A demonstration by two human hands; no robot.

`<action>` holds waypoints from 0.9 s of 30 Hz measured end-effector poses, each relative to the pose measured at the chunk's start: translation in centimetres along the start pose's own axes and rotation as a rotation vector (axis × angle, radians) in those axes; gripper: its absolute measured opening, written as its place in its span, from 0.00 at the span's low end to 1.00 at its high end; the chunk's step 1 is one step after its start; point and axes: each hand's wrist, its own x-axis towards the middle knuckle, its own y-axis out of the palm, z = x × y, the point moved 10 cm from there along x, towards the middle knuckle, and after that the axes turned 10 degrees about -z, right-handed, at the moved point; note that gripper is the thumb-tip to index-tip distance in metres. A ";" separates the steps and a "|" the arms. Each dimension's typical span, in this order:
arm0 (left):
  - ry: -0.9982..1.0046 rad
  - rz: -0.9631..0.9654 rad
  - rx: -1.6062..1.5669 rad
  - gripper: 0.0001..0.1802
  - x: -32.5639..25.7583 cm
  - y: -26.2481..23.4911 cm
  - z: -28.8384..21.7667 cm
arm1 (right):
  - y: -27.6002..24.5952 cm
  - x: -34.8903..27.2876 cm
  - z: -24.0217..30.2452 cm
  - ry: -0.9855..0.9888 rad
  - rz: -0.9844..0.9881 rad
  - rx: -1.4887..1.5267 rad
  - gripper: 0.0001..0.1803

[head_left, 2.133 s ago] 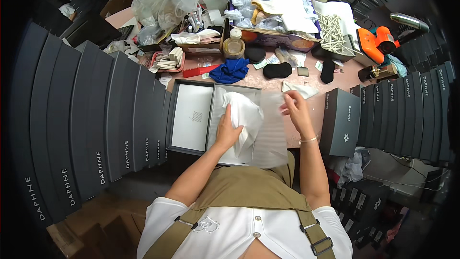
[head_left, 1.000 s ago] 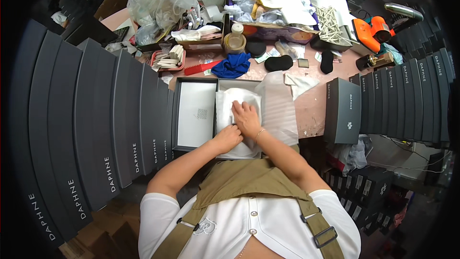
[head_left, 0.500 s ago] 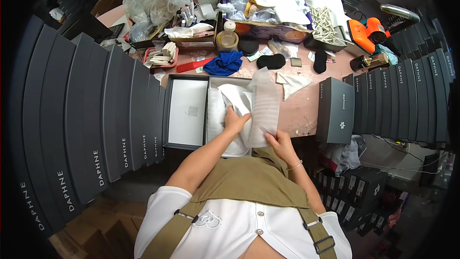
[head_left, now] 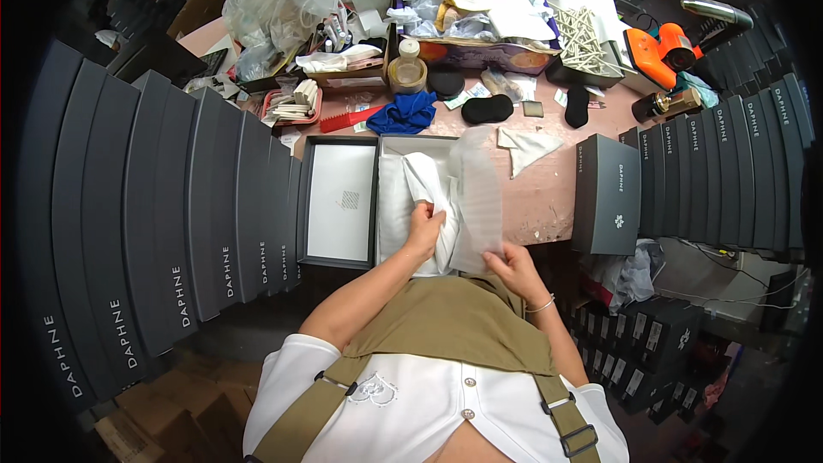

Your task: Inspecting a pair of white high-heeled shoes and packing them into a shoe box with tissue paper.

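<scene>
An open dark grey shoebox lies at the table's near edge, its white-lined lid (head_left: 341,193) left of the box base (head_left: 416,144). White soft wrapping (head_left: 420,173), cloth or tissue, fills the base and hides whatever is inside. My left hand (head_left: 423,230) is closed on a fold of this wrapping. At the right side of the base a translucent foam sheet (head_left: 477,197) stands up and leans outward over the table. My right hand (head_left: 516,271) pinches its lower right corner between thumb and fingers.
Tall stacks of dark shoeboxes (head_left: 163,214) flank me on the left, with more shoeboxes (head_left: 703,180) on the right. Beyond the open box lie a blue cloth (head_left: 403,112), a red comb (head_left: 350,119), a glass jar (head_left: 407,73), black pads (head_left: 487,109) and a white cloth (head_left: 529,151).
My left fingers have closed around the wrapping, gathering it into a narrower fold. The right hand has shifted slightly right and down with the foam sheet's corner, and the sheet's top has dropped a little.
</scene>
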 end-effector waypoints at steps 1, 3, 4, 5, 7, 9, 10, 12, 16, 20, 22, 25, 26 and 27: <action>-0.028 0.072 -0.137 0.15 -0.3 0.9 -0.8 | 0.2 -0.3 1.4 -0.050 0.002 0.025 0.10; 0.054 0.046 0.097 0.16 0.4 0.8 0.2 | 0.1 -0.1 -0.1 0.022 0.003 0.039 0.11; 0.088 0.035 0.216 0.17 0.7 0.5 0.9 | 0.1 0.0 -0.4 0.045 0.006 0.063 0.11; 0.170 0.086 0.351 0.17 0.1 1.0 0.4 | -0.4 0.3 -0.9 0.072 0.003 0.078 0.11; 0.355 0.184 0.608 0.18 -1.9 2.3 -3.6 | -2.8 1.2 -1.4 0.072 -0.043 0.114 0.13; 0.785 0.178 0.785 0.20 -6.9 1.8 -12.6 | -5.1 0.9 -2.5 0.052 -0.127 0.193 0.16; 1.007 0.218 0.982 0.20 -7.9 1.4 -15.1 | -6.3 0.9 -4.7 0.158 -0.182 0.210 0.20; 1.119 0.396 1.386 0.20 -7.2 2.1 -14.3 | -6.4 2.2 -1.9 0.117 -0.255 0.402 0.19; 0.916 0.754 1.926 0.21 -3.2 2.6 -8.3 | -5.5 3.9 0.9 -0.041 -0.283 0.332 0.17; 1.129 0.638 1.838 0.27 -0.8 5.1 -6.3 | -3.7 3.2 -2.2 0.073 -0.030 0.610 0.24; 1.151 0.523 1.834 0.31 -0.5 6.2 -7.4 | -3.5 2.6 -0.5 -0.036 -0.030 0.604 0.30; 1.004 0.575 1.500 0.30 0.1 5.3 -8.2 | -4.4 1.7 -2.9 0.056 -0.046 0.726 0.33; 0.954 0.586 1.557 0.26 0.0 4.2 -7.9 | -4.5 1.9 -5.1 0.131 -0.060 0.802 0.33; 0.996 0.586 1.453 0.24 -1.3 3.7 -9.1 | -5.0 2.0 -7.6 0.216 -0.150 0.667 0.33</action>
